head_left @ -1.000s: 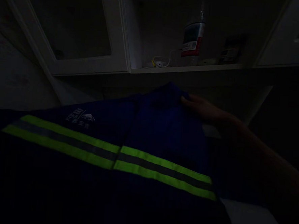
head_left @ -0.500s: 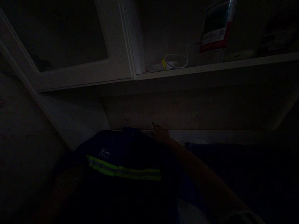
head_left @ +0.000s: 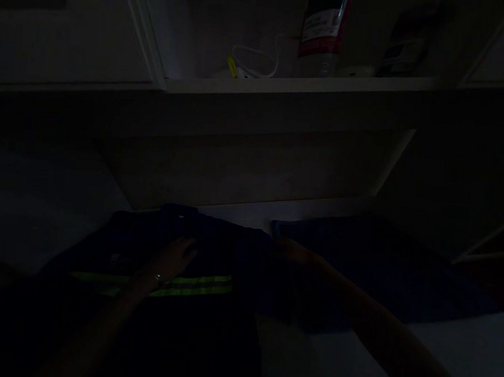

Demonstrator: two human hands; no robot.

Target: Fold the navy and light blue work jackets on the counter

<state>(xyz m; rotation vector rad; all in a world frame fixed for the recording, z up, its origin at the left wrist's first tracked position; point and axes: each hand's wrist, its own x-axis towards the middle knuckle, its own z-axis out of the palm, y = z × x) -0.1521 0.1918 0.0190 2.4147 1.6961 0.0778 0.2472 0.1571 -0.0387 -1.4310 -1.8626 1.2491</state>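
A dark blue work jacket (head_left: 210, 243) with a yellow-green reflective band lies spread on a pale surface, its collar toward the back. My left hand (head_left: 177, 258) rests on the jacket's chest just above the band, fingers stretched out, a bracelet at the wrist. At the jacket's right side, my right hand (head_left: 291, 251) is closed on the sleeve, though its fingertips are hard to make out in the dark. To the right lies another dark blue cloth (head_left: 384, 265), close to my right forearm.
Above runs a shelf (head_left: 301, 87) holding a bottle with a red and white label (head_left: 322, 30), a white cable (head_left: 259, 72) with a yellow tag, and a dark box (head_left: 408, 50). Cabinet panels (head_left: 81, 47) flank the shelf. The scene is very dark.
The view has swung right. My right hand has moved from beside the collar to the sleeve on the right. My left hand has come onto the jacket's chest.
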